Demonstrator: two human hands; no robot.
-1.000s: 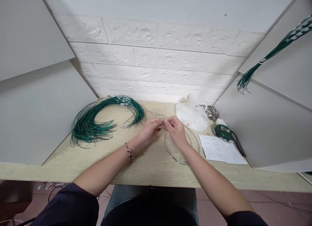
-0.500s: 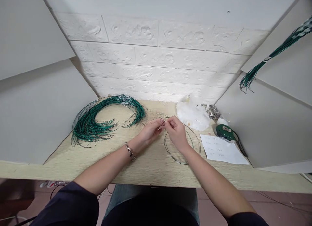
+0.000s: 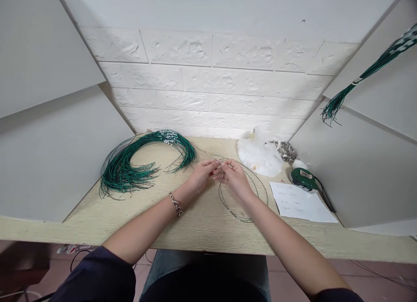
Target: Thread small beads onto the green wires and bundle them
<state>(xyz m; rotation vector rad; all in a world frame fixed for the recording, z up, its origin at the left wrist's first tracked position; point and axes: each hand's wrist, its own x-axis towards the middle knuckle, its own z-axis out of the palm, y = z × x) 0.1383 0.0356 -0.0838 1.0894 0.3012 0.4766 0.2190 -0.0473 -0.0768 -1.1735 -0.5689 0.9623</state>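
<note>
My left hand (image 3: 202, 175) and my right hand (image 3: 235, 177) meet over the middle of the table, fingertips pinched close together. Between them they grip a thin dark green cord (image 3: 228, 208), which hangs in a loose loop below and behind my right hand and rests on the tabletop. A few small pale beads seem to sit on the loop's lower part. The exact spot under the fingertips is too small to make out. To the left lies a thick bundle of green cords (image 3: 120, 171) with white beads (image 3: 168, 136) on it.
White fluffy material (image 3: 259, 156) lies at the back right, beside a pile of small silvery pieces (image 3: 287, 152). A green tape measure (image 3: 303, 178) stands near a handwritten paper (image 3: 301, 203). Another green cord bundle (image 3: 368, 71) hangs at the right panel. White brick-patterned wall (image 3: 211, 89) closes the back.
The view has shifted slightly. My fingers have changed their pinch a little, the right fingers now lying closer against the left ones; the cord stays in both hands.
</note>
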